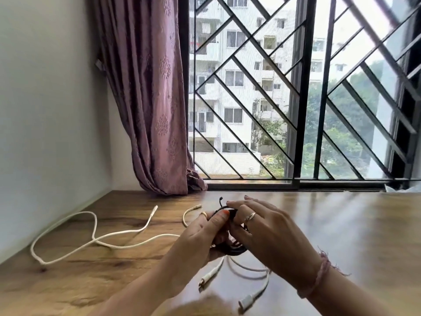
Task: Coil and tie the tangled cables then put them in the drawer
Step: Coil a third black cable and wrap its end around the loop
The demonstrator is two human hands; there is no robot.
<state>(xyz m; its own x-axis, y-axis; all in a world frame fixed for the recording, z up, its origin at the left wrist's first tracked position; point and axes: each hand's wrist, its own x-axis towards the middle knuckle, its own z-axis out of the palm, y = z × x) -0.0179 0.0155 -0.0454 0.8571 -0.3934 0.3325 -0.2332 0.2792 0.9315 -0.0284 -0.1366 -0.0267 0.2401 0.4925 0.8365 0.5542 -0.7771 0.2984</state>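
Grilled window [296,87], mauve curtain [148,99]

Glossy wooden table [330,224], embossed cloth curtain [148,99]

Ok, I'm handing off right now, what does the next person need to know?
Left hand and right hand: both gripping the black cable, bundled between them; its tie-off isn't visible.
Long white cable lies loose on the wooden table, left of the hands. More white cable lies uncoiled under the hands.
Left: finish the black one, coil and tie the white ones, stow everything. No drawer in view.
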